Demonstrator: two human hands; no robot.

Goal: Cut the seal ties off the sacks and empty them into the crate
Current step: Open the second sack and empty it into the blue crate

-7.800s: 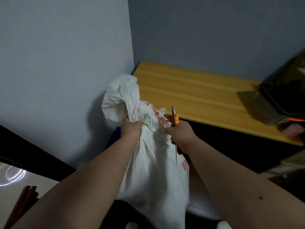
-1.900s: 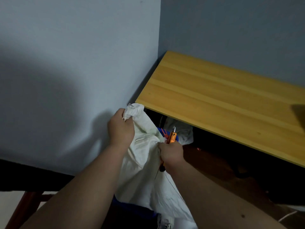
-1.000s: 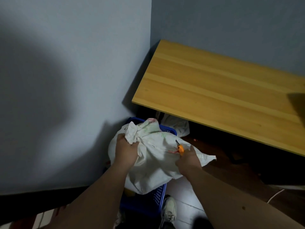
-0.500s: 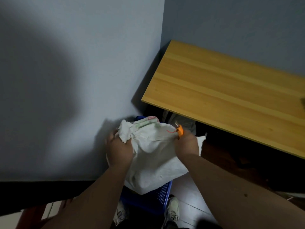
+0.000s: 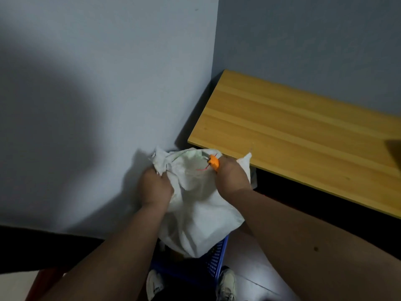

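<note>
Crumpled white woven sack (image 5: 195, 205) is held over a blue perforated plastic crate (image 5: 214, 257) on the floor, its lower end hanging into the crate. Left hand (image 5: 155, 189) grips a bunched corner of the sack in a closed fist. Right hand (image 5: 233, 177) clutches the opposite edge of the sack together with an orange-handled cutter (image 5: 213, 162); thin red tie strands (image 5: 202, 169) show beside the cutter. Yellow wooden tabletop (image 5: 293, 135) stands just right of the sack. Two pale shoes (image 5: 226, 284) flank the crate's near side.
</note>
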